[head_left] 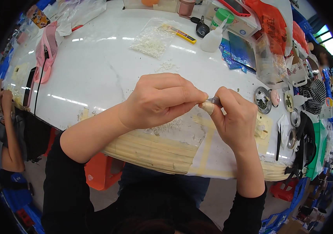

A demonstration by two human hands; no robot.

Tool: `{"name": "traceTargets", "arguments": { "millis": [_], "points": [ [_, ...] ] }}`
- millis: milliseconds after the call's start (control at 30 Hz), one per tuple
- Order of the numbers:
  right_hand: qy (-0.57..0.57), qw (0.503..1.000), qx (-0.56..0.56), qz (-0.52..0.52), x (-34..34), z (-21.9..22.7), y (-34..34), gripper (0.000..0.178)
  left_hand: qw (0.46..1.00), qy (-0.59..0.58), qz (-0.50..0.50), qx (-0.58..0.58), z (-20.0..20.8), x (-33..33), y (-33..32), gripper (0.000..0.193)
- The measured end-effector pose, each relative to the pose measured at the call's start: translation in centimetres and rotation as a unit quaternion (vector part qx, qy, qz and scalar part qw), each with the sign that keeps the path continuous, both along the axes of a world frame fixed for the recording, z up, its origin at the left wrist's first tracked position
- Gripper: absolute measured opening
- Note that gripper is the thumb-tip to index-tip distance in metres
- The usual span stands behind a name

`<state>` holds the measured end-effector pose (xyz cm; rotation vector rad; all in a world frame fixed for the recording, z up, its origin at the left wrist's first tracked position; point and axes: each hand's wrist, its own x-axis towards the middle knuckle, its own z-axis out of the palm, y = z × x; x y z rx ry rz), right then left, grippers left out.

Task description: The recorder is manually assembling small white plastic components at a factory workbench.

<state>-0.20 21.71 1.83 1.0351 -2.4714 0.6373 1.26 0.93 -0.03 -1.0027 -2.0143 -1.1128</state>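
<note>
Black sleeves (65, 185) come nearest us. We find the right hand (236, 117) pinching a small grey tool (216, 102) above the worktop (92, 58); the left hand (164, 100) presses its fingertips together at the tip, on what we cannot tell. With fingers so crowded, we judge, a slip could nick skin. White crumbs (167, 66) litter the taped-edge worktop; a co-worker (11, 150) sits at left.

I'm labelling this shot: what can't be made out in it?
Head view:
Grey piece in the right hand: its fingers cover most of it.
Anything pinched by the left hand: its own fingers hide it.
White bits in the clear bag: too small to identify.
Orange thing: cut off by the upper edge.
</note>
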Motion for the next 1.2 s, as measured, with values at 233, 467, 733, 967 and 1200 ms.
{"name": "traceTargets", "arguments": {
  "millis": [233, 467, 733, 967, 1200],
  "points": [
    [0.001, 1.0, -0.011, -0.001, -0.03, -0.01, -0.06, 0.03, 1.0, 0.017, 0.009, -0.013, -0.03, -0.13, -0.1, 0.029],
    [0.0, 1.0, -0.008, -0.005, -0.06, -0.03, -0.02, 0.028, 1.0, 0.023, 0.011, -0.017, 0.0, -0.15, -0.11, 0.03],
    [-0.004, 1.0, -0.007, -0.005, -0.02, 0.02, -0.07, 0.027, 0.999, 0.023, 0.01, -0.021, -0.09, -0.2, -0.2, 0.031],
    [-0.012, 1.0, -0.004, 0.001, -0.08, 0.01, 0.04, 0.023, 0.999, 0.026, 0.009, -0.032, -0.15, -0.25, -0.3, 0.03],
    [-0.021, 1.0, 0.007, 0.021, -0.13, 0.0, 0.14, 0.021, 1.0, -0.007, 0.004, -0.021, 0.0, -0.12, -0.2, 0.027]
  ]
}}
